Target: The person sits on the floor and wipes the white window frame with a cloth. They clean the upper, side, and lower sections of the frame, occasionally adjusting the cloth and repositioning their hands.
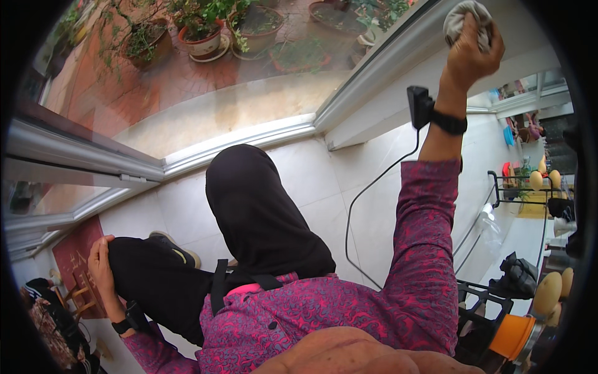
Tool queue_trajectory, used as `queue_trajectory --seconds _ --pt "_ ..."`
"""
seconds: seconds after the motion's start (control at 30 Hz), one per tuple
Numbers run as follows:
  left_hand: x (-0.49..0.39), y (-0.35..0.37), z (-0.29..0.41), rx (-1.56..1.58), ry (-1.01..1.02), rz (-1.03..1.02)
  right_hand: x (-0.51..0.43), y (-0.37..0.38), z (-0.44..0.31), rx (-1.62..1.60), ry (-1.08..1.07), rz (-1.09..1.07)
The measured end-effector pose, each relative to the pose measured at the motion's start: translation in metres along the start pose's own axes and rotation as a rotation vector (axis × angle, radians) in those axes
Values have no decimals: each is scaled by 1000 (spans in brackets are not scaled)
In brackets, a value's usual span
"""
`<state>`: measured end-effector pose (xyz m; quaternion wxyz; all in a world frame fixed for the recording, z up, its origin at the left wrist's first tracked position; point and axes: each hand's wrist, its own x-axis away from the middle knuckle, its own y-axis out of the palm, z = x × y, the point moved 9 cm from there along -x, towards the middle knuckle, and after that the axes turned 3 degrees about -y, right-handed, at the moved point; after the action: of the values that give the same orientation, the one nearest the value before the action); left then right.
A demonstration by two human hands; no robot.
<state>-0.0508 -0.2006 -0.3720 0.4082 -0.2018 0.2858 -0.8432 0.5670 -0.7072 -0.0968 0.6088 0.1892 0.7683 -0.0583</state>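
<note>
At the upper right, my right hand [474, 51] is raised with its fingers closed around a bunched pale grey cloth [460, 21]. It is beside the white frame [392, 61] at the right edge of a large window pane [261, 79]; whether the cloth touches a surface cannot be told. My left hand [100, 266] rests on my bent knee at the lower left, with nothing seen in it. A black device on a strap [418, 107] sits on my right wrist, its cable running down to my side.
Potted plants [201, 39] stand outside behind the glass. A black metal rack [486, 299] holds an orange container [511, 336] and a black bag [514, 276] at the right. A red mat [74, 262] and a wooden stool [77, 299] are at the left.
</note>
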Motion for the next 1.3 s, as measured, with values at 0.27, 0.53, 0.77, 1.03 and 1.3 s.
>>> queue_trajectory --seconds 0.27,0.53,0.77,1.03,1.3 --pt "6 1 5 -22 60 81 110 32 4 445 -316 -448" --pt "13 -11 -2 -49 80 136 14 25 -30 297 -317 -252" --pt "18 -10 -2 -10 93 144 -150 63 -61 605 -825 83" --pt "27 -15 3 -25 95 178 -24 59 -46 691 -673 -364" --pt "37 -25 2 -43 92 202 -75 25 14 299 -21 -139"
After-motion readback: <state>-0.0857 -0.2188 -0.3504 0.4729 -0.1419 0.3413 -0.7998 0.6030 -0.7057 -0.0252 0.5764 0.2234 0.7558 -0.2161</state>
